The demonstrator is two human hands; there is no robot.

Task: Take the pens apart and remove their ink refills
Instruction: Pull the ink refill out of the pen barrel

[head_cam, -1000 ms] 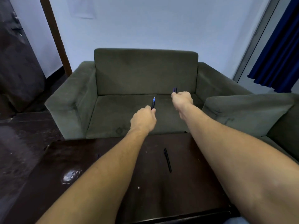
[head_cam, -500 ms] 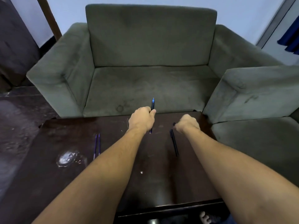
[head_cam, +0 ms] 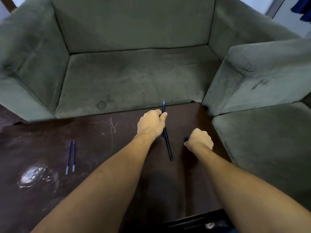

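My left hand (head_cam: pixel 151 123) is closed around a dark pen (head_cam: pixel 163 107) held upright, its blue tip pointing away from me. To its right, my right hand (head_cam: pixel 199 140) is a fist low over the dark wooden table (head_cam: pixel 104 148), gripping a small black pen part (head_cam: pixel 185 140) that pokes out on the left of the fist. A black pen barrel (head_cam: pixel 168 147) lies on the table between the hands. Two blue ink refills (head_cam: pixel 71 156) lie side by side on the table's left part.
A grey-green sofa (head_cam: pixel 134 78) stands just beyond the table's far edge, and a second sofa section (head_cam: pixel 262 132) sits along the table's right side. A shiny glare patch (head_cam: pixel 32 176) marks the table's left front. The table's near edge is at the bottom.
The view has tilted down towards the table. My right hand dropped from chest height over the sofa to just above the table, right of the black barrel. The left hand kept its pen upright.
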